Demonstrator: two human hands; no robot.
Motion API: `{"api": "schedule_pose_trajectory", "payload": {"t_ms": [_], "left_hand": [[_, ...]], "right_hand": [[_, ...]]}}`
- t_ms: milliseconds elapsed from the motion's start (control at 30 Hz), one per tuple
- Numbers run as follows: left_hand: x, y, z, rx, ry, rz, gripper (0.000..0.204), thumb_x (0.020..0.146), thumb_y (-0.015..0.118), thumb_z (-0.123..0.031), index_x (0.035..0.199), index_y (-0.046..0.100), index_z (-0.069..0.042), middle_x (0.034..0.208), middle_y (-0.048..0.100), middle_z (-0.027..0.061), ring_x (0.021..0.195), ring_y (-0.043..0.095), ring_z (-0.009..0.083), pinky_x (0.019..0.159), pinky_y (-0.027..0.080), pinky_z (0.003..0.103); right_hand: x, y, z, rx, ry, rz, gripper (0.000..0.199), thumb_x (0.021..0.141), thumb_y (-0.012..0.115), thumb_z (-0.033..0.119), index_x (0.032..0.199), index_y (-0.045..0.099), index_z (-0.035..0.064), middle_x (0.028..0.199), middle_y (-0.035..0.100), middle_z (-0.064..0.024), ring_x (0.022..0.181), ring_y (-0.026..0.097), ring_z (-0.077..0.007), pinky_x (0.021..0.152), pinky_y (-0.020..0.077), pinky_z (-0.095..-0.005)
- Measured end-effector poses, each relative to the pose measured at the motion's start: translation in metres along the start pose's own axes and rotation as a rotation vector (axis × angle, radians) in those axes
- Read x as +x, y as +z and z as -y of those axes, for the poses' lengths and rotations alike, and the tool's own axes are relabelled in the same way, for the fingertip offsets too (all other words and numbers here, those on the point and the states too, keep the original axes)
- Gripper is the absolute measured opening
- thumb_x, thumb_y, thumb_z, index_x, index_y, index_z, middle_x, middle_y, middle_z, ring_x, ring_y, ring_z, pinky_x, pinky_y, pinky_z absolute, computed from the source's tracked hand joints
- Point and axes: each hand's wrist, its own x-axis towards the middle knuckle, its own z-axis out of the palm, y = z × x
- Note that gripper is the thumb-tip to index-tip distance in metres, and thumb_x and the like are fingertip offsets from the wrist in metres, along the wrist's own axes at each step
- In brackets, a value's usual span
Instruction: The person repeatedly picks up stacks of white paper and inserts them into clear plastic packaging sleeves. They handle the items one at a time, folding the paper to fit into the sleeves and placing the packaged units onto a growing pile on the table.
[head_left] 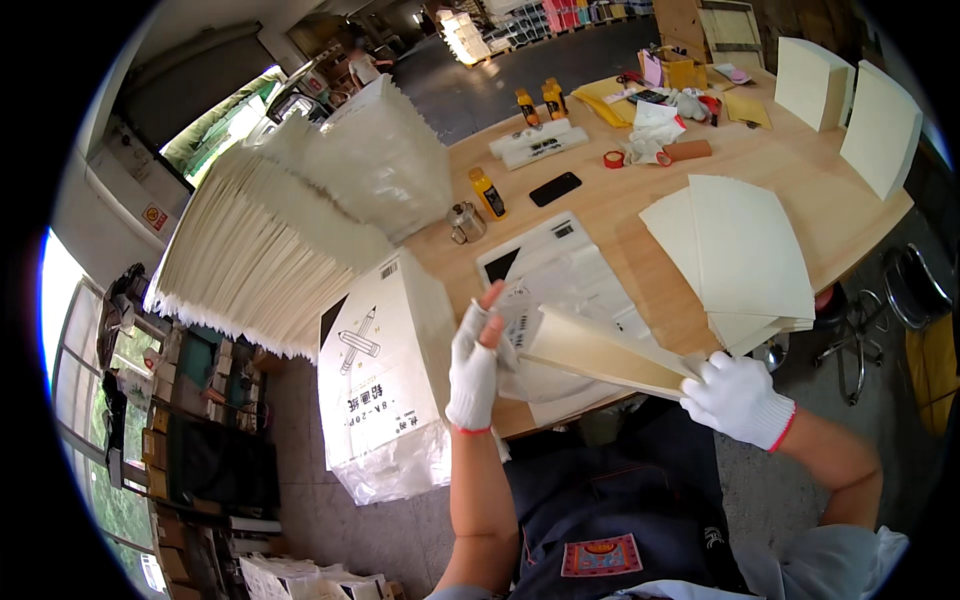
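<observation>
Paper; R end in R fingers

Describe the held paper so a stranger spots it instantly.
Find the wooden table, then the right hand at its near edge. The paper is the cream stack whose end it grips. Unlike the fanned sheets beyond, it is held, not lying flat.

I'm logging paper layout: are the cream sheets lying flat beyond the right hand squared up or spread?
Spread: the sheets lie fanned out, several corners showing at different angles.
</observation>
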Motion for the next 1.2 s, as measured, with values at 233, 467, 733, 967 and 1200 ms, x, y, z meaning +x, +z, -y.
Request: {"api": "schedule_pose_trajectory", "payload": {"t_ms": [233, 467, 733, 967, 1200], "left_hand": [[-0.088, 0.052, 0.066, 0.749, 0.267, -0.037, 0.032, 0.083, 0.065, -0.011, 0.114, 0.057, -0.007, 0.075, 0.063, 0.0092, 0.063, 0.065, 0.0243, 0.058, 0.051, 0.034], [-0.073, 0.063, 0.115, 0.698, 0.453, 0.318, 0.044, 0.067, 0.057, 0.006, 0.107, 0.066, -0.009, 0.09, 0.068, 0.008, 0.067, 0.064, 0.0246, 0.059, 0.052, 0.033], [-0.065, 0.084, 0.104, 0.628, 0.193, 0.179, 0.027, 0.077, 0.059, -0.002, 0.101, 0.065, -0.013, 0.075, 0.065, 0.0089, 0.065, 0.065, 0.0239, 0.057, 0.049, 0.033], [-0.14, 0.046, 0.149, 0.705, 0.123, 0.221, 0.018, 0.076, 0.07, -0.007, 0.094, 0.069, -0.011, 0.071, 0.066, 0.0057, 0.062, 0.064, 0.0214, 0.059, 0.05, 0.029], [-0.2, -0.031, 0.197, 1.149, 0.105, -0.14, 0.026, 0.061, 0.066, -0.008, 0.086, 0.059, -0.006, 0.089, 0.059, 0.0117, 0.085, 0.057, 0.0333, 0.071, 0.045, 0.044]], "right_hand": [[0.036, 0.04, -0.02, 0.482, 0.168, 0.494, 0.027, 0.083, 0.052, 0.028, 0.079, 0.063, 0.0037, 0.084, 0.068, -0.0125, 0.084, 0.065, -0.0309, 0.064, 0.0516, -0.0426], [0.063, 0.097, 0.021, 0.801, 0.273, 0.329, 0.026, 0.085, 0.051, 0.023, 0.094, 0.064, 0.0021, 0.096, 0.065, -0.0164, 0.094, 0.063, -0.0281, 0.084, 0.0491, -0.0365], [0.043, 0.123, 0.063, 0.428, 0.172, -0.017, 0.027, 0.08, 0.06, 0.025, 0.098, 0.061, 0.0067, 0.103, 0.062, -0.0125, 0.098, 0.06, -0.0295, 0.085, 0.0466, -0.0405], [-0.021, 0.093, 0.079, 0.254, 0.417, -0.338, 0.051, 0.071, 0.07, 0.019, 0.117, 0.052, 0.0063, 0.097, 0.06, -0.0093, 0.09, 0.058, -0.0293, 0.083, 0.0422, -0.0429], [-0.06, 0.121, 0.067, 0.091, 0.388, 0.172, 0.019, 0.085, 0.054, 0.028, 0.079, 0.055, 0.0095, 0.053, 0.058, -0.0054, 0.05, 0.06, -0.0255, 0.05, 0.0454, -0.0407]]}}
